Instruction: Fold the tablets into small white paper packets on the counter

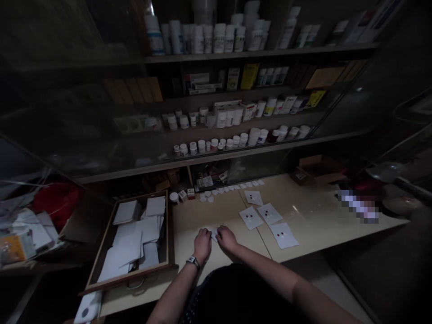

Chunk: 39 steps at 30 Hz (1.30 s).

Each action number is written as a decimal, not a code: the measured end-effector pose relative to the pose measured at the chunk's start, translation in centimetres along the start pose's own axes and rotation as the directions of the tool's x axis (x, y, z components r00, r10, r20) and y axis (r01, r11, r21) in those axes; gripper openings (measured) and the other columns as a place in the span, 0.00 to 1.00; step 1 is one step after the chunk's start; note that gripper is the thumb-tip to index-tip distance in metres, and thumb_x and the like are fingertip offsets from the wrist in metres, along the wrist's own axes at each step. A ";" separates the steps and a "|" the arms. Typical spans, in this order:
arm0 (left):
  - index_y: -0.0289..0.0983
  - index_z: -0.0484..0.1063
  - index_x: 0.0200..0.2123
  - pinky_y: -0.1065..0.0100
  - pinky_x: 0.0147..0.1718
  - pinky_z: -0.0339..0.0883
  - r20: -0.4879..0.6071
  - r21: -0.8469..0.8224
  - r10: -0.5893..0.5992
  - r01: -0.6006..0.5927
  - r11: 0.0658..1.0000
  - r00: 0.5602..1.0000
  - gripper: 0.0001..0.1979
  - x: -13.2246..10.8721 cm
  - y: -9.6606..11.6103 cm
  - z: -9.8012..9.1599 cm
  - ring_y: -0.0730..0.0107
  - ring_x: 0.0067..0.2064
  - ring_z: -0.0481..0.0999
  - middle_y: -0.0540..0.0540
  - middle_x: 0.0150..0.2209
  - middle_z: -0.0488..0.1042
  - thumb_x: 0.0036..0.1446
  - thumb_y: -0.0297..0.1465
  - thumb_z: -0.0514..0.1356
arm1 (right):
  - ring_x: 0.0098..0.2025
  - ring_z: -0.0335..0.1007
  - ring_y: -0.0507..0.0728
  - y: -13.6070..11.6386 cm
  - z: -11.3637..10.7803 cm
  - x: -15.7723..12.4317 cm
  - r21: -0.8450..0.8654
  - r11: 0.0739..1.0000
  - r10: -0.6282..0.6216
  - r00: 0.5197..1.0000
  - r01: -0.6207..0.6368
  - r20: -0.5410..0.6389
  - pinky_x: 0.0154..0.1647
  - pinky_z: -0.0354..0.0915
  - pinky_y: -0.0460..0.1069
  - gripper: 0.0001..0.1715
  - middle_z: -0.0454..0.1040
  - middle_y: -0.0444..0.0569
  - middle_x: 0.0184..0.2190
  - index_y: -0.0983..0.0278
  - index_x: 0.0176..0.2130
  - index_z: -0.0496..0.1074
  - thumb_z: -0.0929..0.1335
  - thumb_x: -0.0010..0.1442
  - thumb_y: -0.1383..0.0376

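Note:
My left hand [202, 243] and my right hand [227, 238] are close together over the table, fingers closed on the two sides of a small folded white paper [213, 234]. The fingers hide part of it, and whether anything lies inside cannot be seen. To the right of my right hand lie several flat square white papers [250, 218], each with small dark red pills [249, 216] and some paler bits on it. Beyond my hands, a row of small folded paper packets [232, 187] runs along the back of the table.
At left stands a wooden drawer [170, 238] with stacks of white paper [126, 243]. Small boxes and a white jar [174, 198] sit behind it. Shelves of medicine bottles [219, 38] rise at the back. An open cardboard box [317, 168] is at the back right.

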<state>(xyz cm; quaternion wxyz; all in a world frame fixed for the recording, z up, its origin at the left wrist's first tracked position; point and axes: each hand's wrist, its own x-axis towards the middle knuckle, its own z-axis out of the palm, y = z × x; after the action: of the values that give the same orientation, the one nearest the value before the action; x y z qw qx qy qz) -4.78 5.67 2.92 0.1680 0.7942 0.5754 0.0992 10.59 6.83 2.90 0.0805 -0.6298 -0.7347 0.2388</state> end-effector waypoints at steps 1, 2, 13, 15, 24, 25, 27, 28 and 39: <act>0.38 0.72 0.44 0.65 0.42 0.63 0.012 0.042 0.066 -0.066 0.997 0.998 0.14 -0.3 -0.1 0.1 0.61 0.46 0.68 0.42 0.43 0.72 0.60 0.23 0.51 | 0.43 0.67 0.58 0.0 0.1 -0.1 0.004 1.000 0.002 1.000 -0.002 -0.007 0.41 0.58 0.48 0.08 0.73 0.53 0.38 0.65 0.34 0.73 0.63 0.61 0.68; 0.38 0.70 0.48 0.64 0.42 0.63 0.031 0.079 0.135 -0.137 0.987 0.990 0.15 -0.6 -0.2 0.3 0.60 0.46 0.68 0.42 0.44 0.72 0.61 0.23 0.50 | 0.43 0.67 0.58 0.0 0.2 -0.1 0.010 1.000 0.005 1.000 -0.005 -0.013 0.42 0.58 0.48 0.08 0.73 0.53 0.38 0.65 0.34 0.72 0.63 0.61 0.68; 0.35 0.62 0.59 0.57 0.47 0.65 0.198 0.244 0.364 -0.405 0.881 0.910 0.23 -2.5 -1.3 1.8 0.53 0.56 0.65 0.35 0.57 0.66 0.60 0.22 0.49 | 0.56 0.62 0.61 0.7 -0.5 -0.8 -0.039 0.977 -0.211 0.976 0.210 -0.047 0.55 0.58 0.54 0.25 0.69 0.58 0.54 0.66 0.56 0.67 0.62 0.59 0.69; 0.35 0.64 0.58 0.55 0.47 0.65 0.216 0.247 0.365 -0.413 0.877 0.905 0.22 -2.6 -1.4 1.8 0.52 0.57 0.64 0.35 0.58 0.66 0.60 0.22 0.49 | 0.63 0.54 0.62 1.0 -0.4 -1.3 -0.100 0.911 -0.400 0.916 0.401 0.029 0.62 0.52 0.59 0.28 0.63 0.58 0.61 0.65 0.62 0.61 0.60 0.63 0.66; 0.31 0.59 0.62 0.54 0.51 0.62 0.245 0.280 0.381 -0.441 0.853 0.892 0.25 -3.3 -1.6 1.5 0.51 0.61 0.62 0.31 0.62 0.61 0.61 0.24 0.49 | 0.70 0.39 0.65 2.9 0.1 -2.5 -0.103 0.873 -0.456 0.872 0.477 0.175 0.66 0.33 0.67 0.39 0.50 0.62 0.67 0.68 0.67 0.51 0.59 0.65 0.52; 0.31 0.59 0.62 0.54 0.52 0.61 0.246 0.284 0.383 -0.444 0.850 0.891 0.25 -3.3 -1.5 1.4 0.52 0.62 0.62 0.31 0.62 0.61 0.62 0.24 0.48 | 0.70 0.40 0.65 3.2 0.0 -2.5 -0.104 0.880 -0.443 0.879 0.464 0.178 0.66 0.32 0.68 0.39 0.50 0.62 0.67 0.68 0.67 0.51 0.59 0.65 0.52; 0.30 0.59 0.62 0.53 0.53 0.60 0.247 0.286 0.389 -0.450 0.846 0.888 0.24 -3.2 -1.4 1.2 0.52 0.62 0.61 0.30 0.62 0.62 0.62 0.24 0.48 | 0.69 0.40 0.65 3.8 -0.3 -2.4 -0.111 0.894 -0.415 0.895 0.435 0.166 0.66 0.33 0.68 0.37 0.51 0.61 0.67 0.66 0.67 0.52 0.59 0.65 0.53; 0.29 0.60 0.62 0.53 0.54 0.60 0.250 0.286 0.393 -0.455 0.843 0.885 0.24 -3.1 -1.3 1.2 0.52 0.63 0.60 0.30 0.62 0.62 0.62 0.25 0.48 | 0.69 0.41 0.65 3.9 -0.5 -2.3 -0.113 0.899 -0.405 0.901 0.423 0.153 0.66 0.33 0.68 0.35 0.52 0.60 0.67 0.65 0.66 0.53 0.59 0.66 0.54; 0.24 0.71 0.51 0.50 0.57 0.54 0.341 0.291 0.464 -0.561 0.775 0.818 0.18 -1.9 -0.5 1.2 0.49 0.60 0.62 0.27 0.58 0.65 0.63 0.25 0.48 | 0.46 0.66 0.62 0.0 -1.7 2.4 -0.078 0.996 -0.038 0.998 0.043 0.058 0.47 0.58 0.50 0.11 0.75 0.58 0.41 0.67 0.35 0.77 0.65 0.56 0.72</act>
<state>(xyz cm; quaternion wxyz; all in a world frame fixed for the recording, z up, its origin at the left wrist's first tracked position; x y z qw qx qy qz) -5.41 3.84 1.72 0.0488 0.9444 0.3171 -0.0721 10.83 9.54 3.95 0.0393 -0.6103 -0.7583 0.2255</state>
